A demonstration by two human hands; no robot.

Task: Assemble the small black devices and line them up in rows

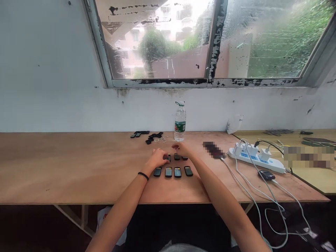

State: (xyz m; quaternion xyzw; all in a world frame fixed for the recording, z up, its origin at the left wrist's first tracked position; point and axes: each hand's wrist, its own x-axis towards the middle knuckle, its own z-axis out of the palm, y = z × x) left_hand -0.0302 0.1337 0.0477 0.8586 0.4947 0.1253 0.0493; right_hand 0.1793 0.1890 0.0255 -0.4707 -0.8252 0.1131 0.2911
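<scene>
Our nearer left hand [158, 157], half closed, touches the small black rounded-rectangular device [169, 158] front-left of the clear plastic green-labelled bottle [180, 122], long axis apparently front-to-back; we cannot confirm a grip there or in our curled right hand [182, 149].

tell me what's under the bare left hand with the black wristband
A small black rectangular device partly shows at the left hand, over the brown wooden tabletop; anything beneath the palm is covered.

Forearms [219, 190] extended forward, converging; left hand [158, 157] fingers [165, 156] curled, right hand [182, 149] angled inward.
</scene>
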